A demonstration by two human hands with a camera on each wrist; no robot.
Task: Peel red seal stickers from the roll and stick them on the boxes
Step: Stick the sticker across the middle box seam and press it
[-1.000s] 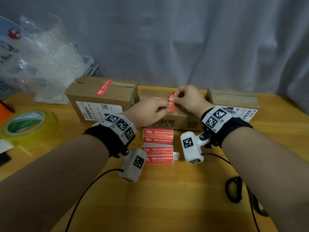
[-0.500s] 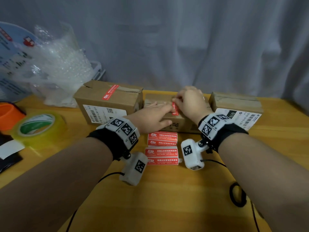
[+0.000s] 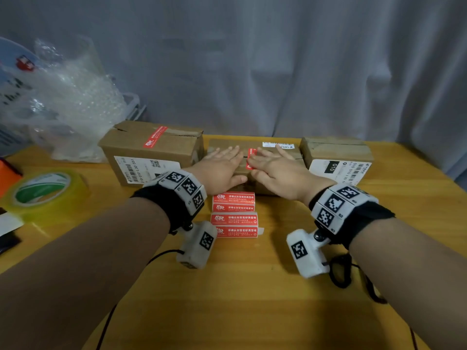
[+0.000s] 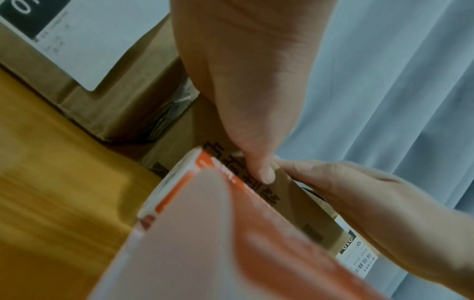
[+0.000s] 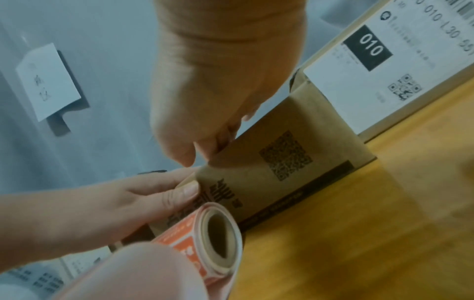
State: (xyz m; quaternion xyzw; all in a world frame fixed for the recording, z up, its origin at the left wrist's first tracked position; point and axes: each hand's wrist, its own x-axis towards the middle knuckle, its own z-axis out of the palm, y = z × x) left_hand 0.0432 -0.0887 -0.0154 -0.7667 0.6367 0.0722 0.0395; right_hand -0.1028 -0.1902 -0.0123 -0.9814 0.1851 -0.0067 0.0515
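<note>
While a grey curtain (image 3: 278,59) fills the whole back of the room, the wooden table (image 3: 240,286) spreads wide below it, and that is our stage. Bubble wrap (image 3: 70,104) is heaped at ten o'clock on the table, and a roll of clear packing tape (image 3: 43,190) sits at nine o'clock. Three cardboard boxes line the far edge: the left box (image 3: 151,150) at eleven o'clock with a red seal already across its top, the middle box (image 3: 255,147) at twelve, the right box (image 3: 336,152) at one o'clock with a white shipping label on its front. Both forearms reach forward with tracker bands on the wrists. The left hand (image 3: 222,168) lies flat on the middle box, fingers straight and together, thumb down over the front face. The right hand (image 3: 275,168) mirrors it, palm down, fingers spread flat on the lid. Between the two hands the red seal sticker (image 3: 251,157) lies across the top seam and folds over the front edge, with both hands touching its sides. The sticker roll (image 3: 235,214) lies on the table just in front of the middle box, at six o'clock from the hands.
</note>
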